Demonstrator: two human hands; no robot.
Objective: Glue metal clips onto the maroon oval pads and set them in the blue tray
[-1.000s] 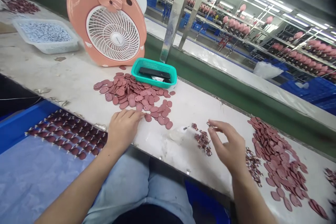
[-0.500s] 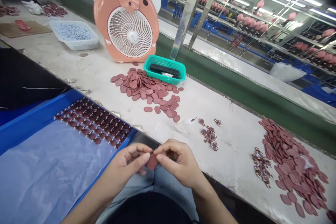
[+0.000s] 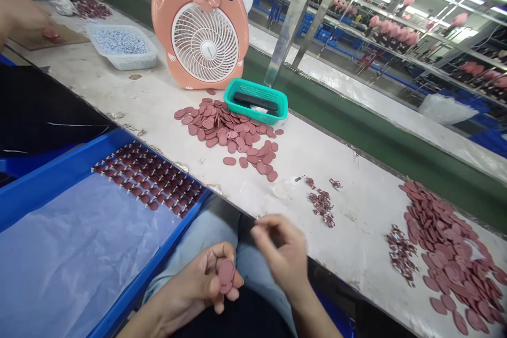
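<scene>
Resting against the fingers and thumb of the left hand (image 3: 194, 285), an oval maroon disc (image 3: 226, 277) is held upright, with the palm turned up and the fingers curled loosely around its edge. The left forearm is angled in from the lower edge of the view and is cut off by the frame. The hand is kept low, over light-blue jeans (image 3: 209, 227). Just beside it, the right hand (image 3: 281, 253) is raised with the wrist bent and the fingertips (image 3: 259, 229) drawn together in a loose pinch; it is blurred, so whether anything small is gripped there cannot be told. Fine detail on the disc's face is also hard to make out. To the left, rows of small maroon pieces (image 3: 148, 177) are laid out inside a blue tray (image 3: 158, 259). A pile of loose maroon discs (image 3: 225, 134) is spread over the white workbench (image 3: 356, 222), with a second pile (image 3: 447, 253) farther right. At the far end, a co-worker's hand (image 3: 21, 16) is cut off by the frame.
</scene>
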